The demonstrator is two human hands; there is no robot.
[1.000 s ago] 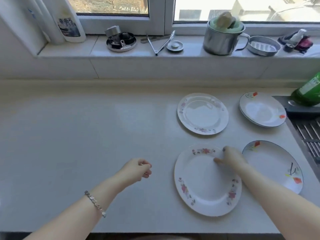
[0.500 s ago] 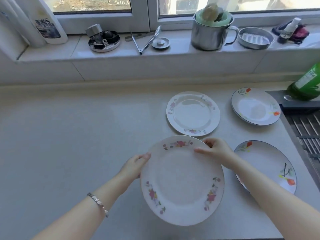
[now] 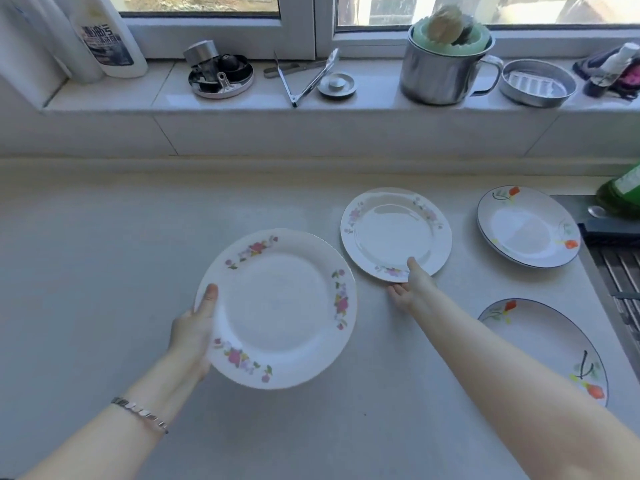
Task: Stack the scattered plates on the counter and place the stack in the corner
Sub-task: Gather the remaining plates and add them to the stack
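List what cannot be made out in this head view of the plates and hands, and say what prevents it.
- Left hand fingers: under the pink-flowered plate.
- Oval plate: near side behind the right forearm.
- Green bottle: cut by the right edge.
- White bottle label: too blurred to read.
- Right hand: grip on the smaller plate unclear.

A left hand (image 3: 192,336) holds a large pink-flowered plate (image 3: 277,308) above a pale bench (image 3: 104,271), thumb on its rim. The right hand (image 3: 410,289) grips the near edge of a smaller flowered plate (image 3: 396,233) just beyond. Two orange-flowered plates (image 3: 528,226) (image 3: 554,344) lie to the right, near a sink edge.
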